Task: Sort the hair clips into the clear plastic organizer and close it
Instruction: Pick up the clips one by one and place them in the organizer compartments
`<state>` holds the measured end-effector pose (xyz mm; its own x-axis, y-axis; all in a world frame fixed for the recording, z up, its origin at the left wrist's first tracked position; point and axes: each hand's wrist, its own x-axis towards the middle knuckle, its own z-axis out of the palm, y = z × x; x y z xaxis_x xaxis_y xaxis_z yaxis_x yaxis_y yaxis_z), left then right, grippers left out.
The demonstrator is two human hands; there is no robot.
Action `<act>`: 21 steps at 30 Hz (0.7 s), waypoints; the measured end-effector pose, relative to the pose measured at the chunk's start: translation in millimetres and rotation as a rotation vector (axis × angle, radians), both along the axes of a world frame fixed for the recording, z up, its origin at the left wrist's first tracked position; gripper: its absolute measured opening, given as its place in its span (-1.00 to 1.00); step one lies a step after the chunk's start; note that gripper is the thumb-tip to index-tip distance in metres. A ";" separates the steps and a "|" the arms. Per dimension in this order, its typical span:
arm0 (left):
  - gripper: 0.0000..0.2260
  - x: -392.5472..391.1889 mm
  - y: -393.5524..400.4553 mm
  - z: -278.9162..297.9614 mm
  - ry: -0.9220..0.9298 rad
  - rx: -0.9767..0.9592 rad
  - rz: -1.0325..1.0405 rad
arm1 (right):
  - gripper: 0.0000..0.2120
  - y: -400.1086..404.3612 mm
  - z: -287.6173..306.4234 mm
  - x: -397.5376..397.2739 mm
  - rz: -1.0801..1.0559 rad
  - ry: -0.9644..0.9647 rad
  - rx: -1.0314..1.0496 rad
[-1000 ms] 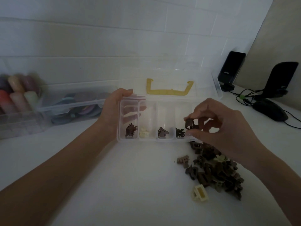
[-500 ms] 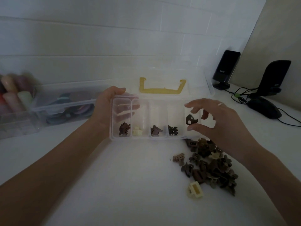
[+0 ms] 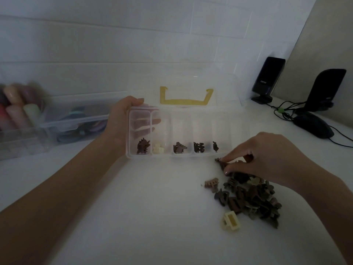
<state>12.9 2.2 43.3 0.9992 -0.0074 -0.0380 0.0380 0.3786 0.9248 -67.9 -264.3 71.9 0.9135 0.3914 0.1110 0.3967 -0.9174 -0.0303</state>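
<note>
I've got the left hand [image 3: 122,123] gripping the left end of the clear organizer [image 3: 179,156], thumb on its far rim and fingers curled beneath, box sitting at 12 o'clock from the clip pile [image 3: 252,197], lid open behind it. Five compartments hold one clip each, the second one cream [image 3: 158,149], the rest dark. Right hand [image 3: 267,155] is at the pile's 11 o'clock edge, fingertips pinching a brown clip [image 3: 222,163]; a cream clip [image 3: 230,220] lies at the pile's 7 o'clock.
</note>
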 end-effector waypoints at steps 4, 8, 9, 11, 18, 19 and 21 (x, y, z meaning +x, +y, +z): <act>-0.83 2.7 0.2 0.6 -0.008 -0.014 0.014 | -0.62 2.1 0.6 -0.5 -0.060 0.009 -0.118; -0.76 7.5 5.7 -0.8 -0.078 0.066 0.000 | -0.71 2.4 -0.6 -0.8 -0.067 0.000 -0.104; -0.72 7.8 7.6 -1.0 -0.088 0.098 -0.011 | -0.72 3.4 -0.9 -1.1 -0.061 0.002 -0.092; -0.66 6.7 10.7 -1.1 -0.114 0.139 -0.015 | -0.70 5.8 -1.4 -1.1 -0.056 0.001 -0.084; -0.64 4.3 11.5 0.3 -0.186 0.219 -0.045 | -0.59 3.9 0.7 -0.3 -0.071 -0.094 -0.240; -0.64 3.4 10.3 0.1 -0.192 0.223 -0.035 | -0.58 3.6 0.7 -0.1 -0.071 -0.077 -0.248; -0.65 1.2 6.2 -0.9 -0.195 0.222 -0.012 | -0.58 3.8 0.6 -0.5 -0.078 -0.042 -0.244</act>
